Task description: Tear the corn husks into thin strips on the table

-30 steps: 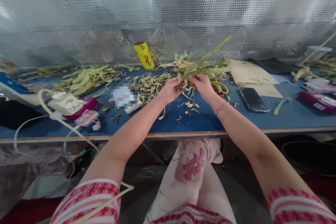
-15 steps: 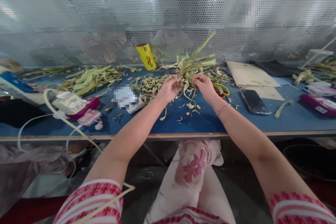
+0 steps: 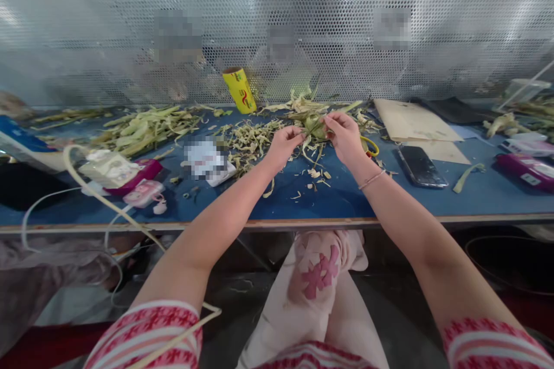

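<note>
My left hand [image 3: 285, 145] has its fingers pinched together beside a greenish-yellow dried plant stalk [image 3: 315, 127]. My right hand [image 3: 345, 134], with a thin bracelet at the wrist, pinches the same plant from the other side. What exactly lies between the left fingertips is too small to make out. Behind and under the hands, dried leafy pieces [image 3: 300, 104] are piled up. A heap of short curled plant bits [image 3: 253, 139] lies left of my left hand. Scissors with a yellow handle [image 3: 371, 147] are partly hidden beside my right wrist.
A yellow tube [image 3: 240, 91] stands tilted near the perforated metal wall. Long dried stalks [image 3: 142, 130] are heaped at left, by a white packet [image 3: 208, 161] and a magenta device [image 3: 134, 176]. To the right lie brown cardboard [image 3: 411, 121] and a phone [image 3: 420, 166].
The long stalks that stuck up between my hands now lie lower, against the pile. My hands have moved slightly apart, and my right hand is turned and a little higher.
</note>
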Demonstrator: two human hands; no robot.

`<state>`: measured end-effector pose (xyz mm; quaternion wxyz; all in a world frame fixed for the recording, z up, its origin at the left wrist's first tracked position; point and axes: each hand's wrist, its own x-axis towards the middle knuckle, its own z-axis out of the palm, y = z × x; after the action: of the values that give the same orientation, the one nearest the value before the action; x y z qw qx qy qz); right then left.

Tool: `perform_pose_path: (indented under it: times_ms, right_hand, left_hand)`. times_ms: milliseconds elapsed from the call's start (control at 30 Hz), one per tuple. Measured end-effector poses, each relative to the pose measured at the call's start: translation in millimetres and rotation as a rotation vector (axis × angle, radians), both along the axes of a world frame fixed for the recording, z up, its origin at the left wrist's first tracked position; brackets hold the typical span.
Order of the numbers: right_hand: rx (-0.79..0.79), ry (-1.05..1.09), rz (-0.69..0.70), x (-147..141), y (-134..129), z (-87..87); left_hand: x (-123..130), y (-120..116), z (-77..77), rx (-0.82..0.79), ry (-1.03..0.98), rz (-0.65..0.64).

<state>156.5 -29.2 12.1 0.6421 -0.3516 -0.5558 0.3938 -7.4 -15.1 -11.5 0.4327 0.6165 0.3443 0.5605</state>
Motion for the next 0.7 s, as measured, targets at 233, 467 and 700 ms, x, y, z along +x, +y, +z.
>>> perform_pose_path:
  times_ms: [233,467,700]
  right_hand:
    - [-0.142,-0.174,0.009,6,13,-9.6]
    - [-0.059,-0.621,-0.012,15,26,-20.8]
    - [-0.017,-0.916,-0.025,22,21,-14.4]
  left_hand:
    - [-4,-2,0.6,-0.092,0.329,0.098]
    - [-7,-8,8.4,-0.032,0.765,0.106]
    - [-9,4,-6.9,0.235,0.784,0.193]
